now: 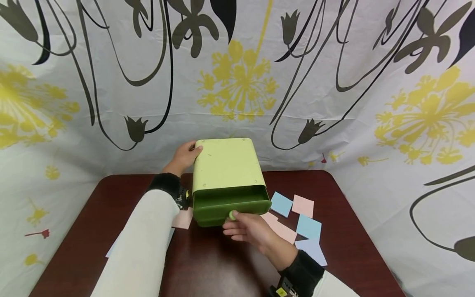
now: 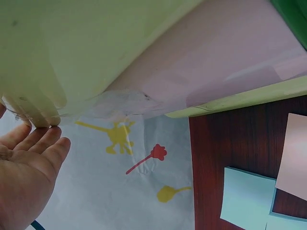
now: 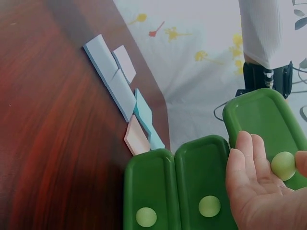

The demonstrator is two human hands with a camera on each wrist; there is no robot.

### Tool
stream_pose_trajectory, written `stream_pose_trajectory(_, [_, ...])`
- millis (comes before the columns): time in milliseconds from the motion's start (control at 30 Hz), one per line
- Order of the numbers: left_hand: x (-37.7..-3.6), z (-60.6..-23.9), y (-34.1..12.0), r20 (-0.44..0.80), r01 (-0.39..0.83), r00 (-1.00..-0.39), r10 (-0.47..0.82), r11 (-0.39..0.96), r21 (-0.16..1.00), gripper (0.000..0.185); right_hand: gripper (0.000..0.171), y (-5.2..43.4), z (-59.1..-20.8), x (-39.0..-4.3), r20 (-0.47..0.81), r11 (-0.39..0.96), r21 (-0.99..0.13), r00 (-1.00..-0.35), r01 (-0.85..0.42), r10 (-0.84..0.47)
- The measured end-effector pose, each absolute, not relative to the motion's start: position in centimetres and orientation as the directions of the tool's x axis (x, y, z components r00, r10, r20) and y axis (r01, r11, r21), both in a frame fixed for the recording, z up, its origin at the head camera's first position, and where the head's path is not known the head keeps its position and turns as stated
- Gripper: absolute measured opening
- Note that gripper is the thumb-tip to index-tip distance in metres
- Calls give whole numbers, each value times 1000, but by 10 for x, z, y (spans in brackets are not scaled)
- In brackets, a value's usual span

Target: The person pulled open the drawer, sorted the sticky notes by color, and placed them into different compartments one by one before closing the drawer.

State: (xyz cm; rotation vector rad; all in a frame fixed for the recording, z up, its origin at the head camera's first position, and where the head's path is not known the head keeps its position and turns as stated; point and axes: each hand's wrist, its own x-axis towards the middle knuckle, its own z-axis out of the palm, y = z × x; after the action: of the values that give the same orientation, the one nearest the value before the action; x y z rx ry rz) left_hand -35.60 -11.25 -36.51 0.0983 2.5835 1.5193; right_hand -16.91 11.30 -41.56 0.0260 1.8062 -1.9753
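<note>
A small pale green drawer cabinet [image 1: 228, 165] stands on the dark red-brown table. Its top drawer [image 1: 230, 208], darker green, is pulled partway out. Two more green drawers [image 3: 201, 182] with round knobs show in the right wrist view, closed. My right hand [image 1: 250, 231] pinches the top drawer's light green knob [image 3: 283, 166] between thumb and index finger, its other fingers loosely extended. At the cabinet's far left corner my left hand [image 1: 183, 156] holds on, thumb over the top edge. In the left wrist view its fingertips [image 2: 55, 146] lie against the cabinet's side.
Several pads of sticky notes lie right of the cabinet, among them a blue pad [image 1: 281, 204], a pink pad [image 1: 302, 206] and a lavender pad [image 1: 311, 250]. Another pink pad [image 1: 182, 219] sits beside its left side. Behind the table hangs a patterned white cloth [image 1: 237, 74].
</note>
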Motion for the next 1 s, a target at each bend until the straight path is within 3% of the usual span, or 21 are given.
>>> stream_pose_trajectory(1000, [-350,-367,-115,-107,-27,-983,150,454,891,60,51,119,-419,-136,-325,-16,-938,-892,347,-315])
